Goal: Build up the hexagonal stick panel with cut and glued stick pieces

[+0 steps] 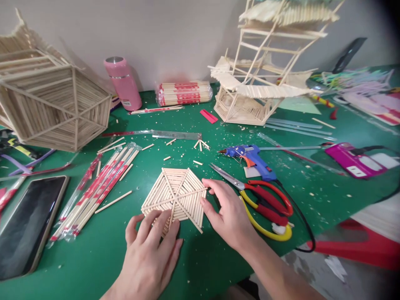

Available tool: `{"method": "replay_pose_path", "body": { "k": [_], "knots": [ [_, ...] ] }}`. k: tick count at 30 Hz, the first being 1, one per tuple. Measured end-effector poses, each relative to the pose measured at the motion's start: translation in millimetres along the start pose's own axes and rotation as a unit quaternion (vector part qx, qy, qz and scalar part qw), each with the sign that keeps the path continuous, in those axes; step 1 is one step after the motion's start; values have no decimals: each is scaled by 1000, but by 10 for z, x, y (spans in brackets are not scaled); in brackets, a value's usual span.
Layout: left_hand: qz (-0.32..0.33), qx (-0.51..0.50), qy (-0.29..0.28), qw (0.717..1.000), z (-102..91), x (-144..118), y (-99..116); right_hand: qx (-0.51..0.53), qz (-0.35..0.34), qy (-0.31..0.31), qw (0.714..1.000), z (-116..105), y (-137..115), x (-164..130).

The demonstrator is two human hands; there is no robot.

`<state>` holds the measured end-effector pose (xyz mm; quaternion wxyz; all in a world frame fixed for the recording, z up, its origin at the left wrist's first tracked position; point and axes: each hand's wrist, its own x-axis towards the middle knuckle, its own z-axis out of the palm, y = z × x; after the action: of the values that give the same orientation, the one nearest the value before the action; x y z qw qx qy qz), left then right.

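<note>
1. Panel of sticks is laid flat, or nearly so, on the green bench, between the two hands; its spokes are crossed near the middle.
2. Left hand: the fingers are bent and slightly parted over the near left edge, so part of the panel is covered. Whether that edge is gripped or only pressed cannot be told.
3. Right hand: thumb and forefinger are parted and set on either side of the right corner, at a spoke end. How firmly the corner is held cannot be told.
4. Pressure should be spread evenly and directed downward, so that the panel is not racked and the joints are not sprung.
5. The projecting spoke at the near right should not be used as a lever; support is best given close to the filled rows.
6. The near section appears filled only toward the centre; sticks there should be checked for parallel seating.
7. Loose short sticks and flecks should be kept from beneath the panel.
8. The glue gun should be treated as hot, and the scissors, just beside the right hand, should be given clearance when the panel is turned.
</note>
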<state>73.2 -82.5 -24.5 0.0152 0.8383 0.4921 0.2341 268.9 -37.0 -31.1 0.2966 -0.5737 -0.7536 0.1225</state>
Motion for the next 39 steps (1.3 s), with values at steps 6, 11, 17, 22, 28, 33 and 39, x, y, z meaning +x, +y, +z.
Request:
{"method": "replay_pose_path", "body": {
  "k": [6, 11, 17, 22, 28, 33, 39],
  "knots": [
    [2, -3, -9, 1000, -4, -2, 5, 0, 3, -5, 1000, 9, 6, -3],
    [-3, -16, -12, 1000, 7, -12, 3, 2, 0, -7, 1000, 6, 3, 2],
    [-13, -31, 12, 999, 23, 3, 14, 1, -2, -1, 1000, 8, 6, -3],
    [-15, -34, 21, 999, 21, 9, 25, 1, -1, 5, 1000, 23, 15, -8],
    [-16, -23, 11, 1000, 35, 1, 33, 6, 1, 4, 1000, 21, 14, -7],
    [-14, -15, 9, 1000, 43, 16, 31, 8, 2, 4, 1000, 24, 14, -1],
    [-2, -9, 10, 1000, 69, 15, 21, 8, 1, 5, 1000, 27, 14, 2]
  ]
}}
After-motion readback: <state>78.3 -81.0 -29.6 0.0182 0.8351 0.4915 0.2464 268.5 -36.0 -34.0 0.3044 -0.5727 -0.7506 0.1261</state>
